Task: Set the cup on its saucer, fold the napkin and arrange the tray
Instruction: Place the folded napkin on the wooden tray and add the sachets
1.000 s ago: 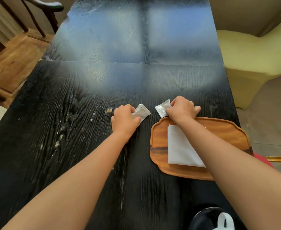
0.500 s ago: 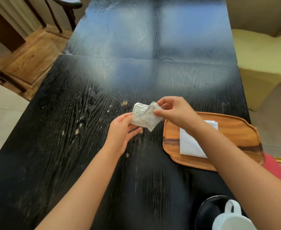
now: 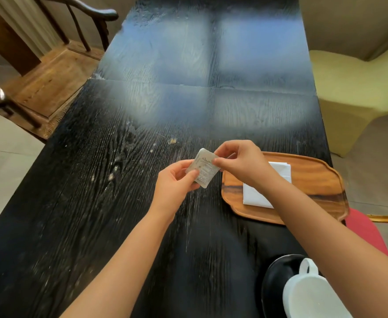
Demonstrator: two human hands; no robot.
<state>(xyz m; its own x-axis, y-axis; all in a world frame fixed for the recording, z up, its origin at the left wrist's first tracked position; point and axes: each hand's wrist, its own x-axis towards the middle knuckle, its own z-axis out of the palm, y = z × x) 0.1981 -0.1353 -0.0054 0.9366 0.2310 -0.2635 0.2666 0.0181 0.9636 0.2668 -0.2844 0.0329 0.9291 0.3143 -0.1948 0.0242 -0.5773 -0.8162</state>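
Nearest me, at about five o'clock, the white cup (image 3: 307, 292) sits on its black saucer (image 3: 273, 278) at the bench's near edge, handle turned away from me, so that part of the job looks done and I judge both wait there to be carried to the tray. Further out, I have both hands raised over the bench (image 3: 96, 203) at mid-frame: my left hand (image 3: 174, 187) pinches the lower left edge of the small sachets (image 3: 203, 171) between thumb and fingers, and my right hand (image 3: 239, 161) pinches their upper right edge. Whether that is one packet or two stacked I cannot tell; I seem to be squaring them up before placing them. At two o'clock the wooden tray (image 3: 314, 177) lies near the bench's right edge with the folded white napkin (image 3: 255, 198) lying on its left half, leaving the right half bare, room I judge is kept for cup and saucer.
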